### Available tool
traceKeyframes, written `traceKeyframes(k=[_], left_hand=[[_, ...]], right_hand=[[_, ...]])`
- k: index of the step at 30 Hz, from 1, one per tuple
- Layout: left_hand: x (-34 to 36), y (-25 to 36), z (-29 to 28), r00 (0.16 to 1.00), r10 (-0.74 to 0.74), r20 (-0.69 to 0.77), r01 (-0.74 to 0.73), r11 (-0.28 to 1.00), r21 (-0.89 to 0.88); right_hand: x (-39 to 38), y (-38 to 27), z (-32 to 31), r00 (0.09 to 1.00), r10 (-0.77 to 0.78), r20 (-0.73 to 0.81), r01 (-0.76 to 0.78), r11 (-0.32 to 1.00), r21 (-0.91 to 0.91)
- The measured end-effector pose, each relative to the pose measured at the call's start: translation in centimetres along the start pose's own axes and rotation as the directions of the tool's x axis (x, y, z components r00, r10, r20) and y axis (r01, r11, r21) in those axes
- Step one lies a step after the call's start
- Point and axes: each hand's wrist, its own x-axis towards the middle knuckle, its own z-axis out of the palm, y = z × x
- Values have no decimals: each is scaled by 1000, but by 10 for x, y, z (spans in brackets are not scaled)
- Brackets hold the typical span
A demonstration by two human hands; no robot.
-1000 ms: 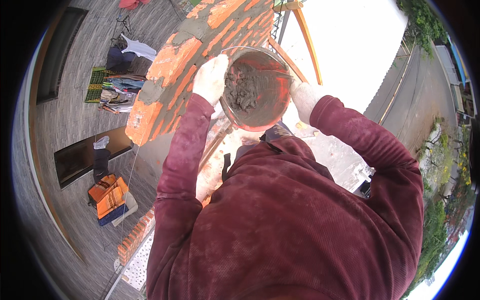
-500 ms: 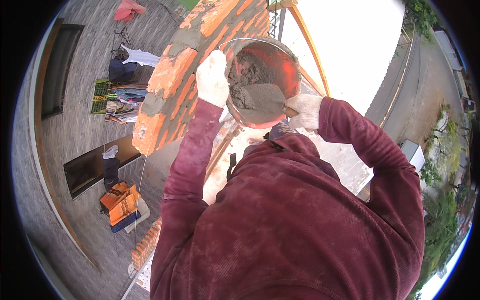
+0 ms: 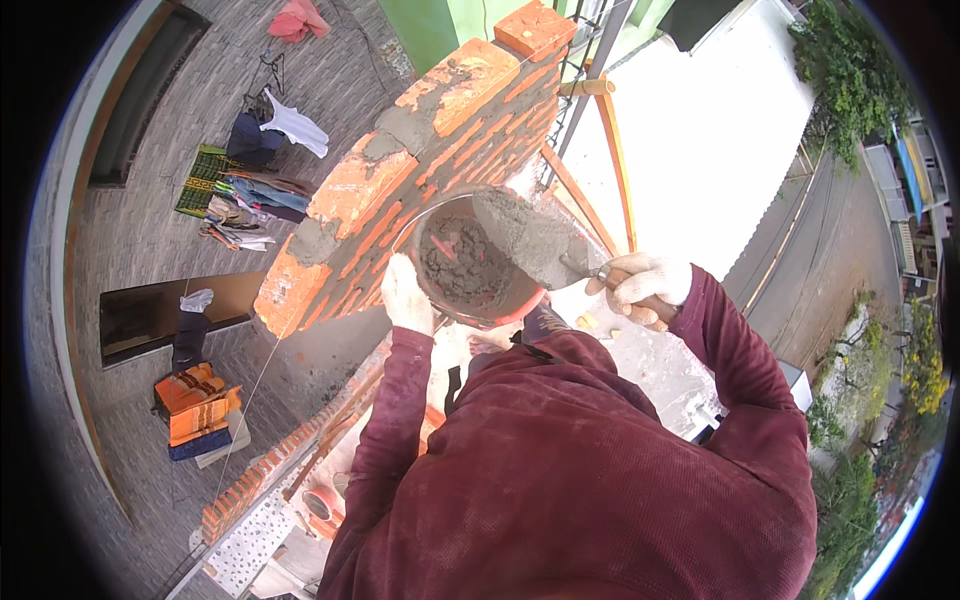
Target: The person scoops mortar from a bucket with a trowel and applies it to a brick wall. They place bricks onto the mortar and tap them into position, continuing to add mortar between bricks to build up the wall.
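A person in maroon sleeves holds a round bucket [image 3: 518, 303] in front of their body. The gloved left hand [image 3: 408, 298] grips the bucket's left rim, its fingers partly hidden. To the right of the bucket, the gloved right hand [image 3: 648, 287] has its fingers wrapped around the handle of a trowel [image 3: 535, 240]. The trowel's blade extends leftward from those fingers, coated in grey, and overlaps the bucket's upper right rim; whether it touches the rim is unclear. Inside the bucket, reddish at its lower edge, lies a lumpy mass of wet grey mortar [image 3: 462, 262]. Beyond the bucket and to its left, a brick wall [image 3: 440, 170] rises, with grey mortar between its orange bricks and patches along its top.
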Motion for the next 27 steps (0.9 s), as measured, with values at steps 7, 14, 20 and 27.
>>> traceKeyframes(k=[7, 14, 20, 27], left_hand=[[-36, -36, -71, 964, 187, -191, -82, 886, 456], [-73, -68, -178, 936, 95, -339, 8, 956, 292], [-103, -49, -204, 866, 15, -500, 99, 975, 201], [-101, -65, -236, 828, 101, -552, 127, 924, 360]], right_hand=[[22, -142, 23, 824, -330, -461, 92, 880, -466], [143, -181, -53, 427, -848, -312, -517, 54, -854], [189, -145, -79, 229, -949, -217, -420, 104, -901], [137, -165, -37, 836, -361, -413, 427, 901, 79]])
